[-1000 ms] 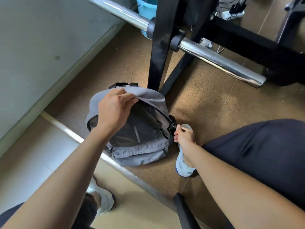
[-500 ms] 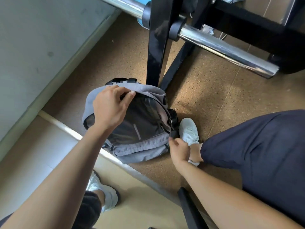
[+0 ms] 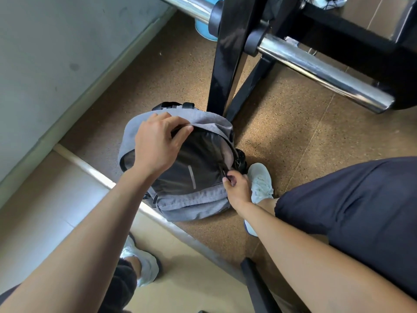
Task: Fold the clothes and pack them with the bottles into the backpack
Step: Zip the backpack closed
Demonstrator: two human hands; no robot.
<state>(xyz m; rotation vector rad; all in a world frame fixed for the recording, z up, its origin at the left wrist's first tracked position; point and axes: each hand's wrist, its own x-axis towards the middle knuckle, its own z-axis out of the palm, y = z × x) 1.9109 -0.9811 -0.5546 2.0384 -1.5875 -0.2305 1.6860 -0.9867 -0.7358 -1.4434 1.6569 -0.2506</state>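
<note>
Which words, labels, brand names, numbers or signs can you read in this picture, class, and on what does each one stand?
None: no readable text shows anywhere in this view.
Grey backpack: only a plain pale strip on its dark front panel; no logo or label can be read.
White shoe: no brand mark can be made out.
Steel bar and black frame: no markings visible.

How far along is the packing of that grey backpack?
Done: unclear; no clothes or bottles show, and the inside of the backpack is hidden. In hand: the left hand grips its top edge while the right hand pinches the side zip. Left: if packed, zipping shut; otherwise folding and packing everything.
</note>
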